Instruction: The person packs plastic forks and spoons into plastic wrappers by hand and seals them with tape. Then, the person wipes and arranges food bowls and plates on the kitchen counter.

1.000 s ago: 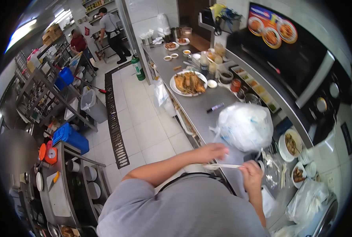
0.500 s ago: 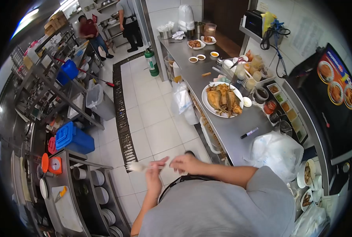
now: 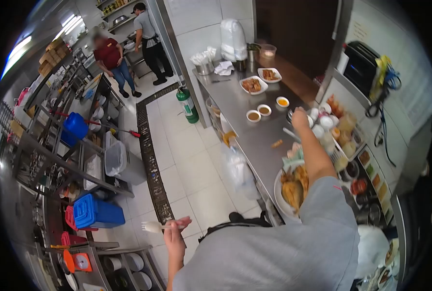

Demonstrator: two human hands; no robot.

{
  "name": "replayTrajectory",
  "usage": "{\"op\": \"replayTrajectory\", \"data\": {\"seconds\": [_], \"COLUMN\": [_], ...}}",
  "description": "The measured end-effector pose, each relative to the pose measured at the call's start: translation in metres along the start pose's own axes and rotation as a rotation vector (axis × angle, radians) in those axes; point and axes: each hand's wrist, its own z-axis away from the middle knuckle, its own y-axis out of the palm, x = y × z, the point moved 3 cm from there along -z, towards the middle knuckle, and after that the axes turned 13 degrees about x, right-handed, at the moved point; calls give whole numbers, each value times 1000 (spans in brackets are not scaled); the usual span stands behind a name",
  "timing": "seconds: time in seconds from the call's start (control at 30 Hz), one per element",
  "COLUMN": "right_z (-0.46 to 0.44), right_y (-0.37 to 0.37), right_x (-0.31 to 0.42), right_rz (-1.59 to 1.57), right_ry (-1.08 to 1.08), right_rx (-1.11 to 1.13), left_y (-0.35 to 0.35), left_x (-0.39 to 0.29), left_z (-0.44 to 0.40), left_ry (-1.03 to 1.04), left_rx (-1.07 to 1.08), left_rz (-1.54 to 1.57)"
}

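Observation:
My left hand (image 3: 176,234) is closed on white plastic cutlery (image 3: 153,226), its fork tines pointing left, over the floor. My right hand (image 3: 301,119) reaches across the steel counter (image 3: 262,140), fingers curled at a small dark-rimmed item (image 3: 289,116) beside the condiments; what they grip is mostly hidden. Nearby stand a cup of orange sauce (image 3: 282,102) and two cups of brown sauce (image 3: 264,110). Under my right forearm lies a white plate (image 3: 280,194) with browned fried chicken (image 3: 292,190), partly covered by my sleeve.
Two plates of food (image 3: 253,85) and a cutlery holder (image 3: 205,68) stand at the counter's far end. A green gas cylinder (image 3: 187,105) is on the floor. Two people (image 3: 110,58) stand at the back left. Shelving, a grey bin (image 3: 124,162) and a blue bin (image 3: 98,212) line the left.
My right hand has moved from near my left hand, out over the counter to the condiments. My left hand still holds the cutlery, a little lower. The view has shifted along the counter.

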Motion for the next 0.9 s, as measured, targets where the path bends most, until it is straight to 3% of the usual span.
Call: {"op": "replayTrajectory", "data": {"seconds": [0.1,0.2,0.3,0.37,0.43,0.6,0.73,0.8,0.9], "right_z": [-23,-32,-52,-44,-32,33,112,151,198], "right_y": [-7,11,19,3,-11,-54,-55,-78,-103], "right_x": [16,19,16,27,40,93,140,161,158], "right_rz": [123,135,66,82,-27,-354,-673,-855,-886], "right_ry": [61,206,244,227,189,-35,-271,-281,-216], "right_rx": [-467,329,376,-31,-176,-97,130,345,397], "left_y": [-26,-25,-26,-22,-18,-1,22,30,39], "left_x": [16,16,15,18,19,37,36,37,36], "left_z": [-35,-62,-85,-105,-119,-155,-172,-175,-177], "left_ry": [-57,-168,-229,-242,-258,-269,-264,-262,-278], "left_rx": [-116,-90,-50,-18,-1,155,295,362,472], "left_rz": [8,13,-5,-10,-5,9,35,44,42]}}
